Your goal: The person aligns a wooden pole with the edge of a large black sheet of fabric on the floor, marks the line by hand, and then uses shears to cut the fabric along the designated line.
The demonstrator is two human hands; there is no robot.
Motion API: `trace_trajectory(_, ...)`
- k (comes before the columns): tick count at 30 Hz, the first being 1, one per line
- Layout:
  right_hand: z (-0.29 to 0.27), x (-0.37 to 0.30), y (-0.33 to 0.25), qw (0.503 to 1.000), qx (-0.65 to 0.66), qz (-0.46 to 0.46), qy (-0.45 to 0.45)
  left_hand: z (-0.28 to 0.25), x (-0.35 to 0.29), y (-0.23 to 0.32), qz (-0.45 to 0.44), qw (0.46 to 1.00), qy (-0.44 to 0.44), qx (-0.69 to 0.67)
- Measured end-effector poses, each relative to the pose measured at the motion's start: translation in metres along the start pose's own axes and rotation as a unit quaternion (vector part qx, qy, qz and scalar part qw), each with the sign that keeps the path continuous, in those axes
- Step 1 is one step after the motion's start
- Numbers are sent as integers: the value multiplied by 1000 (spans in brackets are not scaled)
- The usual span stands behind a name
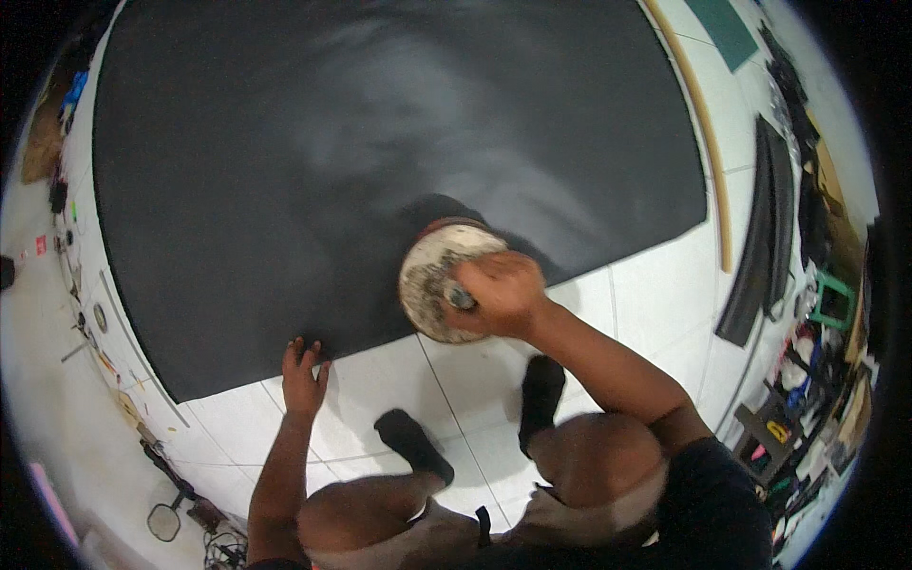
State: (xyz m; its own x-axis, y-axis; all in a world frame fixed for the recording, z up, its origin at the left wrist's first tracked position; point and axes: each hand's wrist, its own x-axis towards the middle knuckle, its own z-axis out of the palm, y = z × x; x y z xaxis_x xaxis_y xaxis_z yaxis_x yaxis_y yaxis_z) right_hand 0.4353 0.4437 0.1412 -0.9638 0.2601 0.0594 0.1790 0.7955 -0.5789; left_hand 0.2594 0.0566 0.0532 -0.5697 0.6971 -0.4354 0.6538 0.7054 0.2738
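Note:
A large black sheet with a smooth, slightly shiny surface lies spread on the tiled floor. My right hand is closed around the knob at the middle of a round, pale, dark-stained disc-shaped tool. That tool has a reddish rim at its far side and overlaps the sheet's near edge; whether its underside touches the sheet is hidden. At the near edge, further left, my left hand rests with fingers stretched onto the black material and holds nothing.
White tiles show in front of the sheet, around my dark-socked feet. On the right lie a long tan tube, a black roll and a green stool. Clutter lines both walls, with a mirror at lower left.

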Motion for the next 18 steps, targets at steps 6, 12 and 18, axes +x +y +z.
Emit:
trace_trajectory(6,-41,11,-15,989,87,69,-101,-101,45,52,19,964,-209,164)
trace_trajectory(12,-151,-125,-119,918,148,292,-223,-244,10,318,101,947,-92,-290)
trace_trajectory(18,-308,-266,-184,871,342,349,-59,-382,-73,385,-65,926,-296,-225)
